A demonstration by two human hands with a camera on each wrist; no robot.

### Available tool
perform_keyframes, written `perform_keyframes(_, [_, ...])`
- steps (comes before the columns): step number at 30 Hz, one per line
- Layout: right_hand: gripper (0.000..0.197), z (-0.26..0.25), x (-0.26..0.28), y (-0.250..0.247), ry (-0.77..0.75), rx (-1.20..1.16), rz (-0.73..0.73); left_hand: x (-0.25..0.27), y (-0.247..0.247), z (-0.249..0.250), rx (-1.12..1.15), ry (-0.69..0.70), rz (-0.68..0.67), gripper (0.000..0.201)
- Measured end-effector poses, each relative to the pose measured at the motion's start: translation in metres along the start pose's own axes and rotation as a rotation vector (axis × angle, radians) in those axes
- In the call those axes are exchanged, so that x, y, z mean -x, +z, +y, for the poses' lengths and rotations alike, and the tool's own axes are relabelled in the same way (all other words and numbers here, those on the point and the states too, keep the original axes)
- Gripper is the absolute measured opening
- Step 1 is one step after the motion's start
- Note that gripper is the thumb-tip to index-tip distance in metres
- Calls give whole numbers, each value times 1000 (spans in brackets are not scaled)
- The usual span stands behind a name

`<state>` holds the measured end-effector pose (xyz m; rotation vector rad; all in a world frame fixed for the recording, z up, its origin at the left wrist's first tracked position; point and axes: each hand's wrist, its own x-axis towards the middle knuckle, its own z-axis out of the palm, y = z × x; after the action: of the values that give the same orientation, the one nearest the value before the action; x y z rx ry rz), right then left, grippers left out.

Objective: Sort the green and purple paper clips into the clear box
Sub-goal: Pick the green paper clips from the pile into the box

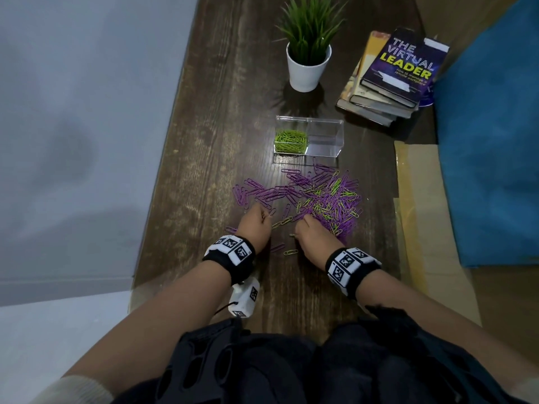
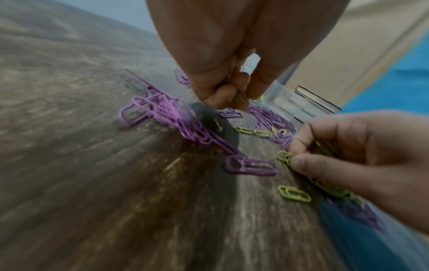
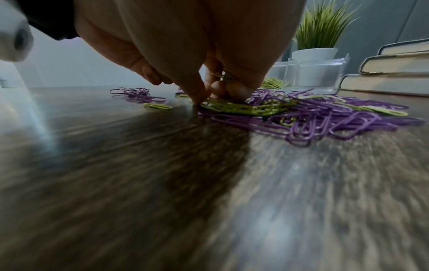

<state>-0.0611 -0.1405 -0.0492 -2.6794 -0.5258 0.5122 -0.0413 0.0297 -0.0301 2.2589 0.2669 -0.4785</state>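
A clear two-part box [image 1: 323,123] stands mid-table; its left part holds green clips [image 1: 291,140] and its right part looks empty. In front of it lies a mixed pile of purple and green paper clips [image 1: 326,196]. My left hand [image 1: 264,215] hovers at the pile's left edge, fingers curled, pinching a green clip [image 2: 243,98]. My right hand [image 1: 303,221] is at the pile's near edge, holding green clips [image 3: 224,75] in its curled fingers while pinching another green clip [image 2: 284,156] on the table. Loose green clips [image 1: 290,252] lie between the hands.
A white potted plant [image 1: 309,65] and a stack of books [image 1: 393,80] stand behind the box. Flat cardboard [image 1: 423,214] and a blue cushion [image 1: 490,141] lie to the right. The dark wooden table [image 1: 204,141] ends at its left edge, close beside my left hand.
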Motion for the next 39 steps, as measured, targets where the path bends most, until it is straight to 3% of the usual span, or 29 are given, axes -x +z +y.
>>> perform_keyframes(3, [18,-2,-5,-2,35,-33,-8,-3,-1,-6,238,-134,-25,11])
perform_keyframes(7, [7,-5,-9,-20,221,-316,55,-2,-1,-4,358,-187,-66,24])
perform_keyframes(11, [20,2,-12,-38,436,-703,69,-4,-1,2,140,-74,-76,22])
perform_keyframes(15, [25,-1,-11,-49,617,-1358,65,-10,0,3,-228,69,-111,21])
perform_keyframes(18, [25,-6,-12,-51,651,-1535,29,-11,5,-1,-389,165,-129,21])
perform_keyframes(22, [25,-12,-19,-51,623,-1381,3,-13,9,-2,-490,194,-171,25])
perform_keyframes(27, [19,-11,-29,-42,436,-623,7,-13,7,3,-568,193,-224,33])
perform_keyframes(29, [15,-13,-30,-38,381,-443,13,-12,9,2,-584,190,-235,34])
perform_keyframes(34, [17,-16,-34,-32,269,-218,1,-7,3,-1,-359,141,-174,23])
perform_keyframes(37, [12,-15,-34,-30,247,-209,-10,-2,-3,-2,-141,120,-107,9])
perform_keyframes(39, [11,-14,-35,-32,278,-275,-15,-2,-4,-2,15,35,-102,10])
